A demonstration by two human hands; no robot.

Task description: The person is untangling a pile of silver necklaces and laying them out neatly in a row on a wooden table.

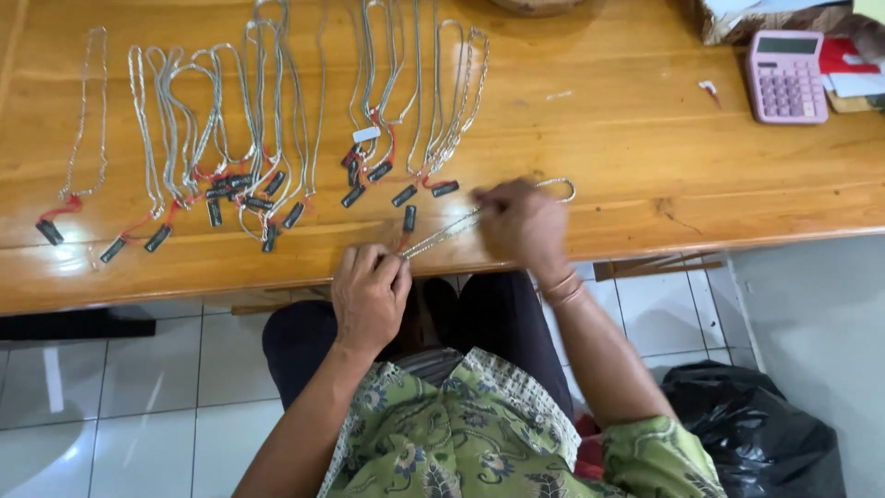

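A silver chain necklace (461,221) with a small black tag lies stretched along the front edge of the wooden table (599,138). My left hand (371,293) pinches its near end at the table's edge. My right hand (523,223) presses on the chain further right, and the chain's loop (560,187) sticks out beyond my fingers. Several more silver necklaces (267,111) with black tags on red strings lie in rows across the table to the left and behind.
A pink calculator (785,76) sits at the table's far right beside some papers. A black plastic bag (761,433) rests on the tiled floor at right. My knees are under the table's edge.
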